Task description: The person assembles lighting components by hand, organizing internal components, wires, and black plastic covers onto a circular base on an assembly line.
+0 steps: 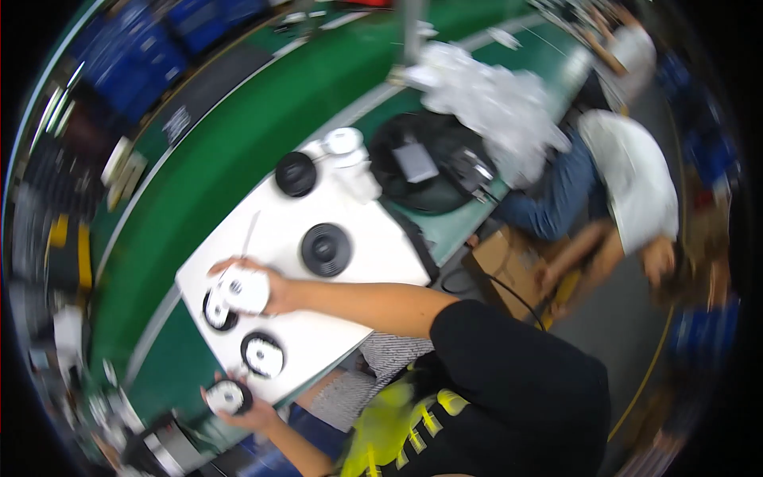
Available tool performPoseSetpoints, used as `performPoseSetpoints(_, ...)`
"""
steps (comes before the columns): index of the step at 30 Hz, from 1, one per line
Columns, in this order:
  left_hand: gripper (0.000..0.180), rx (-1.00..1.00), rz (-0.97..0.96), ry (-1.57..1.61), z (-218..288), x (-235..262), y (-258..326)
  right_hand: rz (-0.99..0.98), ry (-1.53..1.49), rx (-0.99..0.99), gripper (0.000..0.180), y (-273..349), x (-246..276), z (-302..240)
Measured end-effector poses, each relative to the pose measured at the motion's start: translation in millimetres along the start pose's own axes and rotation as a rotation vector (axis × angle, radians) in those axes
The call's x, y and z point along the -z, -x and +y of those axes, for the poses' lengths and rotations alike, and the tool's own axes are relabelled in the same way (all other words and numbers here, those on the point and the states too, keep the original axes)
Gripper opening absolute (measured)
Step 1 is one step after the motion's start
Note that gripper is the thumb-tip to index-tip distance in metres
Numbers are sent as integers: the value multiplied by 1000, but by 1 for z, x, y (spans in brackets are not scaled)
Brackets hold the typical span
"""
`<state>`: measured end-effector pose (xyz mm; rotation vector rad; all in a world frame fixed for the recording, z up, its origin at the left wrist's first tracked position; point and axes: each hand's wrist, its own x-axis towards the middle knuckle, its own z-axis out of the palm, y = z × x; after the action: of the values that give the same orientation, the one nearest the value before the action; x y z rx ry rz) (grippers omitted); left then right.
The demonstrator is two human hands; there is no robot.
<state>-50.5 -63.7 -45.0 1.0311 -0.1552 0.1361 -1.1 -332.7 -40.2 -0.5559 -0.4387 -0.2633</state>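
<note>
My left hand (253, 415) is closed around a round black part with a white face (228, 397), at the table's near left corner. My right hand (278, 292) grips a white disc (245, 289) with a small hub in its middle. That disc partly covers a second black-and-white round part (216, 312) lying on the white table sheet (318, 326). Between my two hands lies a third such part (263, 355), its white face up. Motion blurs the fine detail of all these parts.
Two black ringed discs (326, 250) (295, 174) lie farther back on the sheet, near a stack of white round pieces (344, 143). Beyond are a large black round tray (421, 191) and clear plastic bags (485, 95). A co-worker (632, 175) bends over a cardboard box (509, 262) at right.
</note>
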Motion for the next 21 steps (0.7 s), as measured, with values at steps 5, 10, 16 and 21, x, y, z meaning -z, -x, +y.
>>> performPoseSetpoints(5, 73, -62, 91, 37, 4, 2, 3, 226, -340, -444, 63, 2, -19, -22)
performPoseSetpoints(10, 57, 182, 253, 742, 11, -9, -4, 196, -353, -496, 58, 3, -12, -42)
performPoseSetpoints(16, 61, 115, 403, 1152, 37, -7, -42, 245, -220, -539, 53, 0, -36, -42)
performPoseSetpoints(21, 50, 230, 277, 1123, 42, -2, -57, 147, -217, -486, 53, 1, -39, -45)
